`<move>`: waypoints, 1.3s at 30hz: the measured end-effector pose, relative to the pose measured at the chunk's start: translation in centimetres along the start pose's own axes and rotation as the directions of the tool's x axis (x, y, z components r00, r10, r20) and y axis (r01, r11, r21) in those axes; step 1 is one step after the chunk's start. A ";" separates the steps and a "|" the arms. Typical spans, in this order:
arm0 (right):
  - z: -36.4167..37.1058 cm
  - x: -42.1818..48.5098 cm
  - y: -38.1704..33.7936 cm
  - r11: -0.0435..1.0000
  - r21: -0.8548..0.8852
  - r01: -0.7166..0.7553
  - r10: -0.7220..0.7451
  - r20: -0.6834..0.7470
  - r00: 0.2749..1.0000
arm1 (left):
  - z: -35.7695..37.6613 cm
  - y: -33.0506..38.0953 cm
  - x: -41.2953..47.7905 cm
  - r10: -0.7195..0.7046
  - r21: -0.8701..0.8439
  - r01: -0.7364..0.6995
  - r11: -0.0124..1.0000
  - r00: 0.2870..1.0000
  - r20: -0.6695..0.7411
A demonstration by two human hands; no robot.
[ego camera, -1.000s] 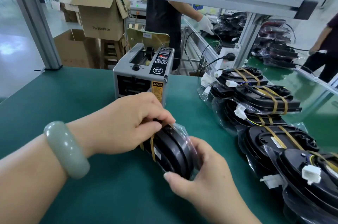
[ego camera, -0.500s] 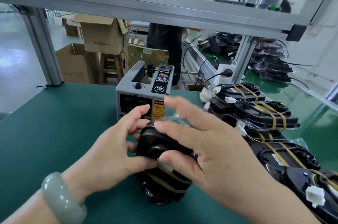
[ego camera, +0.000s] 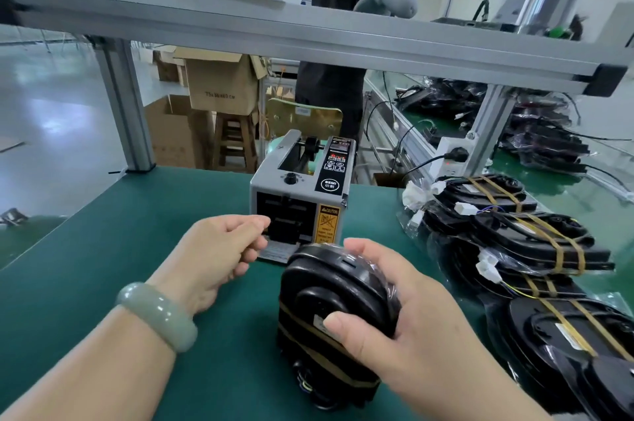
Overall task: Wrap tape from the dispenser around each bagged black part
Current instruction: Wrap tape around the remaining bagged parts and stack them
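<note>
The bagged black part (ego camera: pixel 338 297) stands on edge on the green table (ego camera: pixel 113 249), with brown tape bands across its lower half. My right hand (ego camera: pixel 415 328) grips it from the right, thumb pressed on its face. Behind it sits the grey tape dispenser (ego camera: pixel 302 190). My left hand (ego camera: pixel 223 249), with a jade bangle on the wrist, is off the part. Its thumb and forefinger pinch at the dispenser's outlet slot, where the tape strip (ego camera: pixel 271 231) comes out. The strip itself is faint.
A pile of taped bagged parts (ego camera: pixel 521 249) with white connectors fills the table's right side. An aluminium frame bar (ego camera: pixel 308 39) crosses overhead, with posts at left and right. A person (ego camera: pixel 343 53) stands behind the bench. Cardboard boxes (ego camera: pixel 219 84) are at the back left.
My left hand let go of the part and moved forward to the dispenser's outlet. My right hand shifted to hold the part alone, now stood more upright. The camera tilted up.
</note>
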State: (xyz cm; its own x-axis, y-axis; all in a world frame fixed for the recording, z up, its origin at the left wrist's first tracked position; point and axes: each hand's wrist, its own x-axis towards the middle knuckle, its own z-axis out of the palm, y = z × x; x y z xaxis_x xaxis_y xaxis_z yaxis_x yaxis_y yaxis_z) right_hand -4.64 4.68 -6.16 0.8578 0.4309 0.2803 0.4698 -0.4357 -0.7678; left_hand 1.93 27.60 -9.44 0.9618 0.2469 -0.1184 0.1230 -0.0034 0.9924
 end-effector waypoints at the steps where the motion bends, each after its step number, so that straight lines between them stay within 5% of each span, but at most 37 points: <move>1: 0.1 -0.1 0.0 1.000 0.004 0.000 0.000 0.000 1.000 | 0.7 0.2 0.7 -0.030 0.019 0.031 0.999 0.998 -0.061; 10: 0.2 -0.2 0.0 0.999 0.013 0.044 -0.044 -0.021 0.999 | 3.8 1.4 3.2 -0.267 -0.110 0.252 0.961 0.951 -0.155; 23: 0.4 -0.4 0.1 0.999 -0.020 0.048 -0.049 -0.025 0.999 | 4.8 2.2 3.5 -0.220 0.022 0.236 0.972 0.933 -0.284; 27: 0.5 -0.4 0.2 0.999 -0.020 0.032 -0.033 -0.039 0.999 | 4.8 2.2 3.3 -0.209 0.079 0.230 0.970 0.955 -0.210; 32: 0.5 -0.4 0.5 0.999 -0.028 0.019 -0.020 -0.031 0.999 | 2.7 3.4 -0.2 -0.209 -0.116 0.208 0.971 0.978 0.007; 39: 1.0 -0.6 -0.3 0.999 -0.039 0.027 -0.029 -0.048 0.998 | 1.5 6.4 -8.5 0.128 0.098 -0.149 0.984 0.973 0.192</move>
State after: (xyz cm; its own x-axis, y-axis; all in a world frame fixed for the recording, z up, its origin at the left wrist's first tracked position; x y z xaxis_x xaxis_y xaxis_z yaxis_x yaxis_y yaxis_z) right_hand -5.52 5.29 -6.70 0.8530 0.4048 0.3295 0.5004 -0.4545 -0.7369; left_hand -5.12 24.06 -2.13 0.9986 0.0534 0.0057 0.0015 -0.1349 0.9909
